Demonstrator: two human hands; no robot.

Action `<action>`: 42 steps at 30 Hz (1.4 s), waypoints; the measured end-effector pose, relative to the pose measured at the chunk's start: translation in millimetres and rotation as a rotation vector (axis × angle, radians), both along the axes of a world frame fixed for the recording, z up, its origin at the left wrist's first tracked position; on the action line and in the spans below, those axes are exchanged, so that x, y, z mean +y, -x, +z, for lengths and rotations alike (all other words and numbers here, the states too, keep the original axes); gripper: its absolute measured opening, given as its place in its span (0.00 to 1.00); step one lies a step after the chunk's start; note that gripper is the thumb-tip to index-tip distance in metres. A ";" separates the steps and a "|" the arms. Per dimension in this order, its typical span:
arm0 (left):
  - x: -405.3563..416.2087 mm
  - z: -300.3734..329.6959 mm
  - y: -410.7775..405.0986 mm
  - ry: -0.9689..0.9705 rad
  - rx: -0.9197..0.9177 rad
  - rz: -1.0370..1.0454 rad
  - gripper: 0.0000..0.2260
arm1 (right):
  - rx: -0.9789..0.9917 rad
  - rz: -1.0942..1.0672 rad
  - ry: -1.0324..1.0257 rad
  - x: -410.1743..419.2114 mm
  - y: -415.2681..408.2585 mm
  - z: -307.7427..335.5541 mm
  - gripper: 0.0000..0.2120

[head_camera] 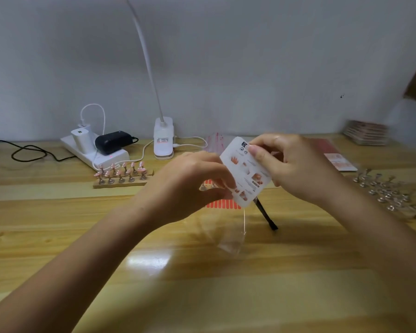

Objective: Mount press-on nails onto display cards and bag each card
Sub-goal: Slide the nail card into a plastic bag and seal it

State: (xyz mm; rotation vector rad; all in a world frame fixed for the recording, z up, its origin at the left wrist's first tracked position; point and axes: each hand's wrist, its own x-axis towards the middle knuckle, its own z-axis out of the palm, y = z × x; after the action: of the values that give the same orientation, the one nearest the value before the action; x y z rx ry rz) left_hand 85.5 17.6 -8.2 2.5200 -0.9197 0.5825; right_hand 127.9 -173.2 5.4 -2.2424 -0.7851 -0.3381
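both hands, left hand (192, 179) and right hand (291, 164), pinch a tilted display card (246, 171) whose small print is unreadable, its lower corner hidden behind left fingers (222, 182).

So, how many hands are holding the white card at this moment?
2. The left hand grips the card at its lower left edge; the right hand pinches its top right corner.

Place: you sit at a small home craft workstation.
Surface: your wooden surface (58, 212) against a plain wall.
Signs: your clip lamp (163, 138), power strip (94, 152), nail stand rack (121, 175), stacked cards (366, 132).
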 end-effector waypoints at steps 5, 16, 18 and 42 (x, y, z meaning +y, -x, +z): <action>-2.9 -2.0 -0.6 -0.051 -0.116 -0.028 0.06 | 0.171 0.017 -0.010 1.3 -2.6 -1.1 0.09; -7.9 -11.7 -2.7 -0.051 -0.215 0.046 0.08 | 0.405 0.010 -0.012 7.6 2.7 -1.2 0.18; -7.6 -12.1 -1.7 -0.041 -0.220 0.056 0.09 | 0.479 0.027 0.000 4.2 1.3 0.9 0.20; -7.7 -26.5 -0.3 0.854 0.880 -0.013 0.15 | 0.647 0.210 -0.018 -5.6 -7.5 -2.0 0.04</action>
State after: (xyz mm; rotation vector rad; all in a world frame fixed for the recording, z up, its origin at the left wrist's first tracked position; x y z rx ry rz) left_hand 85.7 9.9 -34.6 1.6780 -0.2481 -0.1607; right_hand 135.4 -178.8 3.3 -2.0380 -0.6426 0.4608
